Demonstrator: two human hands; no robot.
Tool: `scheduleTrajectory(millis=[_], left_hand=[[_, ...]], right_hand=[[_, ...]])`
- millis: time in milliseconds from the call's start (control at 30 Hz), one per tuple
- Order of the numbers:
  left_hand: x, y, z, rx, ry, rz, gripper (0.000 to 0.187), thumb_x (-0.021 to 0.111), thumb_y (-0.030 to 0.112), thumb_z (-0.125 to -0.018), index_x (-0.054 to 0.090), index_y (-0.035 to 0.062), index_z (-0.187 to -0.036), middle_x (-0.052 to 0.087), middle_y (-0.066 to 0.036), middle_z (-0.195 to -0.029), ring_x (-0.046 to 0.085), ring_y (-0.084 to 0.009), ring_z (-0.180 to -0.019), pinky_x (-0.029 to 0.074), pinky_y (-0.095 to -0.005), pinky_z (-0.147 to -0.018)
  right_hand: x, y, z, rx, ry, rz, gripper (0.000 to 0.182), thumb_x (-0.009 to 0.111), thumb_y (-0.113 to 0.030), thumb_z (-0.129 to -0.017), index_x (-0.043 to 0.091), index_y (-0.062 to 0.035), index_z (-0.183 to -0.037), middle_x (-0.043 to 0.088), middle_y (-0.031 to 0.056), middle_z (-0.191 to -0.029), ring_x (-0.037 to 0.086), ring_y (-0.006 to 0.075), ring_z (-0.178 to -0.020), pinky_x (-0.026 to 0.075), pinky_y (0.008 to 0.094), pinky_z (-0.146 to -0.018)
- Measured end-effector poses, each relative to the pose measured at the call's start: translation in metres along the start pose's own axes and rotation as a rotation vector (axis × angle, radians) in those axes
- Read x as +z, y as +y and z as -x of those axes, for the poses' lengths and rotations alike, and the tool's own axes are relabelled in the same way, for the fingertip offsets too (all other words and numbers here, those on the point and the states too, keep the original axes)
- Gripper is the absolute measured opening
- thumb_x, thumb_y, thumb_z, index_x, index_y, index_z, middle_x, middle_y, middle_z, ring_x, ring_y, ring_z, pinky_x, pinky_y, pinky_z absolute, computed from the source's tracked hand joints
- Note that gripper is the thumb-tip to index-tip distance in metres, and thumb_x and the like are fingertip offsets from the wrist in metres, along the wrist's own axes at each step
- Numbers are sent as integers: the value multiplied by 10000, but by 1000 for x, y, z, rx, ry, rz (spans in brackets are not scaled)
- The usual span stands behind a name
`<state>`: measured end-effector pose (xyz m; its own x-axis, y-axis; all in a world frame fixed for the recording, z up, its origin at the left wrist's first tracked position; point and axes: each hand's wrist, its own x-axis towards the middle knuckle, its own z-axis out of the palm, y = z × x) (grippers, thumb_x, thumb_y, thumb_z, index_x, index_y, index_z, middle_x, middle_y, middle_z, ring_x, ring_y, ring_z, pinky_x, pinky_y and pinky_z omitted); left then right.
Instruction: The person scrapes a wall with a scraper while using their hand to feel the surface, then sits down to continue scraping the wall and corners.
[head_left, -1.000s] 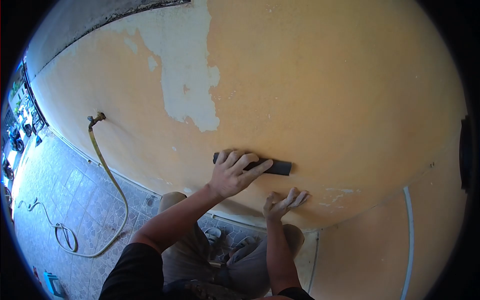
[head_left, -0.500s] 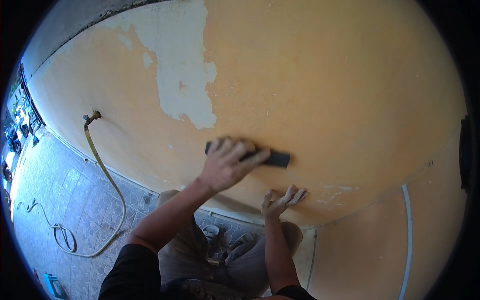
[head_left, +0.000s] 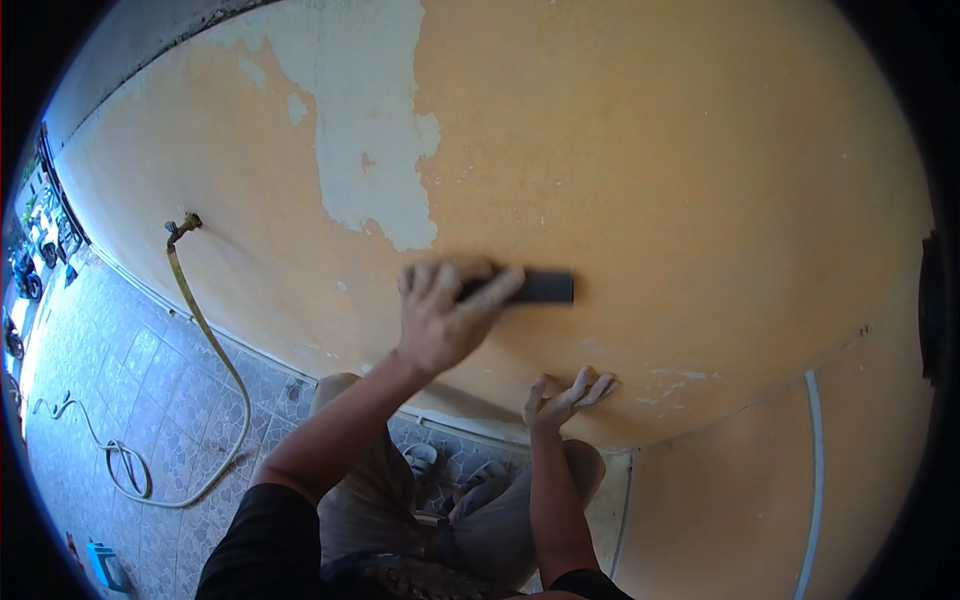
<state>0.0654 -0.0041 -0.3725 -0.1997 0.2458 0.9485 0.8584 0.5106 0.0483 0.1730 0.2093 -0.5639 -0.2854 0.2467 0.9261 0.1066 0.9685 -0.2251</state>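
My left hand [head_left: 442, 315] is wrapped round a dark rectangular block [head_left: 545, 288], which lies against the orange wall [head_left: 650, 200]. The block's right end sticks out past my fingers. Just above is a pale patch [head_left: 370, 140] where the paint has come off. Lower and to the right, my right hand [head_left: 568, 402] rests on the wall with its fingers apart and nothing in it. Small pale scrapes [head_left: 680, 382] mark the wall to its right.
A tap [head_left: 184, 228] with a yellowish hose [head_left: 215, 345] sticks out of the wall at the left. The hose coils on the tiled floor [head_left: 180, 400]. A blue object [head_left: 107, 568] lies at the bottom left. Motorcycles [head_left: 28, 275] stand far left.
My left hand has moved slightly up and left with the block, which is now closer to level. My right hand has stayed in place.
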Motion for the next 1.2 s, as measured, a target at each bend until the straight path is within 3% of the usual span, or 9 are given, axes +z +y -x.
scheduleTrajectory(millis=[167,267,400,567,633,867,1100,1167,1200], left_hand=[[12,-14,-53,-307,507,22,608,884,207,-709,724,194,-1296,640,-43,-1071,520,-242,-924,375,-412,-857],[25,2,11,127,109,-34,532,801,211,-742,745,297,-1263,613,28,-1068,552,-192,-951,377,-395,-821],[11,4,11,187,-82,45,578,821,204,-701,745,332,-1260,632,56,-1073,554,-193,-964,381,-383,-801],[-11,-16,-90,-294,454,134,595,902,194,-735,720,91,-1292,635,-58,-1059,521,-247,-930,377,-412,-863],[-1,-19,-95,-276,567,38,579,893,217,-750,726,122,-1296,621,-53,-1033,514,-235,-935,377,-401,-855],[21,1,48,371,-188,-15,507,783,244,-778,740,343,-1274,607,65,-1040,520,-192,-926,373,-390,-816],[-6,-17,-80,-244,410,61,592,886,255,-741,726,186,-1307,628,-38,-1058,512,-237,-939,363,-400,-847],[11,-17,-76,-282,582,-33,592,873,245,-726,731,194,-1299,611,-21,-1056,518,-223,-933,364,-391,-847],[15,-12,-56,-106,404,-60,597,866,246,-711,734,225,-1293,604,-4,-1056,520,-218,-928,366,-388,-844]], right_hand=[[2,0,0,10,12,-14,789,563,-490,-996,234,-80,-1584,16,236,-1676,-51,538,-1526,56,733,-1179],[2,-3,-3,2,29,-12,782,558,-488,-999,237,-81,-1583,20,236,-1676,-44,536,-1526,57,737,-1176],[1,-2,-2,-3,17,9,772,554,-487,-1001,243,-86,-1583,23,237,-1675,-30,532,-1527,63,740,-1172],[2,2,2,19,-2,-15,770,560,-495,-994,255,-93,-1576,32,242,-1672,-32,527,-1530,59,739,-1174],[2,2,3,24,9,-29,768,561,-509,-989,267,-99,-1568,40,247,-1669,-37,524,-1532,53,740,-1174],[0,-2,1,6,28,-27,774,565,-479,-998,242,-86,-1581,19,238,-1674,-30,530,-1528,64,737,-1174],[2,3,1,0,3,-17,791,572,-480,-991,232,-87,-1587,9,243,-1676,-30,534,-1526,61,742,-1169],[3,2,0,3,14,-14,791,567,-487,-992,232,-88,-1587,7,242,-1676,-31,534,-1526,59,741,-1169],[4,0,0,6,26,-9,791,562,-493,-992,232,-88,-1587,6,242,-1677,-33,534,-1526,57,741,-1169]])
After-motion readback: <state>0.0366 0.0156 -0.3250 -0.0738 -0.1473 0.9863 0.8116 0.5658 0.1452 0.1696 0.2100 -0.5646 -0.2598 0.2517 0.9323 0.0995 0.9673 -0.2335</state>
